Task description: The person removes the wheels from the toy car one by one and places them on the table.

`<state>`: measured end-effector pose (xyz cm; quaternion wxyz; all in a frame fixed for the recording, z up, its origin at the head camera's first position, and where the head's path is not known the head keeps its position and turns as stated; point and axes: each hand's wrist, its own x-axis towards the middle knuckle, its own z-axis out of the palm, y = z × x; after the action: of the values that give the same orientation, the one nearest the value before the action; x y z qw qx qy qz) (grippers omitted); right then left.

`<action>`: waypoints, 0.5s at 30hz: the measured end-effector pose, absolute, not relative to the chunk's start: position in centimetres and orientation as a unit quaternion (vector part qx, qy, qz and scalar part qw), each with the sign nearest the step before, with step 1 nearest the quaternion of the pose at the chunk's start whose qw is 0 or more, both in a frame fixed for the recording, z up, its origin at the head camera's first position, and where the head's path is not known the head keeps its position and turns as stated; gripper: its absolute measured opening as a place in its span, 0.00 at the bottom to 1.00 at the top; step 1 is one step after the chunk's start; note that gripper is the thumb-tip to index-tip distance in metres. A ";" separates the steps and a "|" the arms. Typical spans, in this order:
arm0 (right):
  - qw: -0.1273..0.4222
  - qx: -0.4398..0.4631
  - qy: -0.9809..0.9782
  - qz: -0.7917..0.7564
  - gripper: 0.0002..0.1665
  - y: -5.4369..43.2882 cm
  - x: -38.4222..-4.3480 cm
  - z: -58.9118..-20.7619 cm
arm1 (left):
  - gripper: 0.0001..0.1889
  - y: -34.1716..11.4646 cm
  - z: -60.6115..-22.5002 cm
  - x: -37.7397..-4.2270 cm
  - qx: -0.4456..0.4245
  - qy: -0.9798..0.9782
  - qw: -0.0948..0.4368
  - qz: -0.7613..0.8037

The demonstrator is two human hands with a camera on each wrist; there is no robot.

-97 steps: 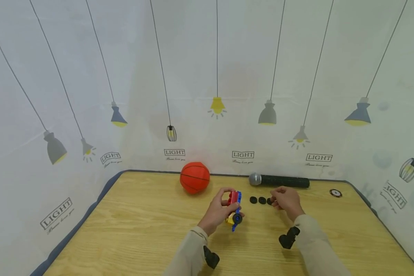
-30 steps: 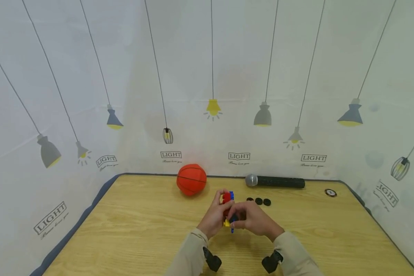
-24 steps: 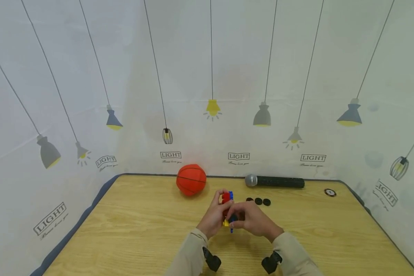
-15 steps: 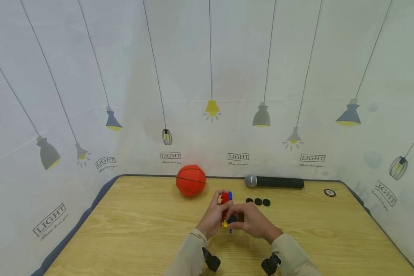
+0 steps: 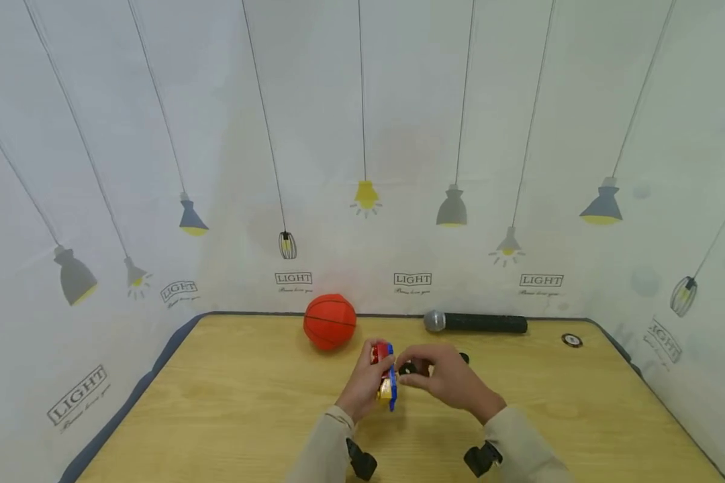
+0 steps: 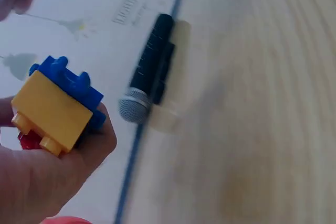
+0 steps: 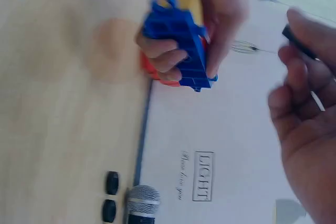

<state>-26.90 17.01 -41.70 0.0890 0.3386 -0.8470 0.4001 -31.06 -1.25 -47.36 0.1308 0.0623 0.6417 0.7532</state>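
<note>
My left hand [image 5: 360, 388] grips a toy block car [image 5: 387, 390] above the table. Its blue chassis [image 7: 181, 40] carries red and yellow bricks, and the yellow brick [image 6: 52, 111] fills the near end in the left wrist view. No wheel shows on the sides of the chassis that are visible. My right hand [image 5: 453, 381], just to the right of the car and apart from it, pinches a black toy wheel [image 5: 407, 369] between thumb and fingertips. Behind that hand lie more black wheels [image 5: 464, 358], mostly hidden in the head view; the right wrist view shows two of them.
A red toy basketball [image 5: 329, 323] sits at the back edge of the wooden table [image 5: 235, 402]. Right of it lies a black microphone [image 5: 486, 323] with a silver head. A round chip [image 5: 572, 341] rests at the back right. A lamp-patterned white curtain [image 5: 411, 235] encloses the table.
My right hand set a wheel down beside the others, then moved to the car and gripped its wheel. Now that wheel is off, in my right hand; the car has shifted slightly left.
</note>
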 end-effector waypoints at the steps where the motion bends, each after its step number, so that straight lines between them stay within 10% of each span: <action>1: 0.085 0.329 -0.848 0.406 0.08 17.3 -27.0 -41.1 | 0.19 -1.4 -47.1 -31.1 0.068 0.649 0.129 0.747; 15: 0.010 0.206 -0.866 0.456 0.17 23.8 -28.8 -43.3 | 0.20 -3.3 -47.0 -30.2 0.100 0.580 0.203 0.783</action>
<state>-28.82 23.81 -43.29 0.0099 0.2057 -0.8658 0.4561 -30.15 -3.33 -46.98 0.2031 0.1000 0.5799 0.7826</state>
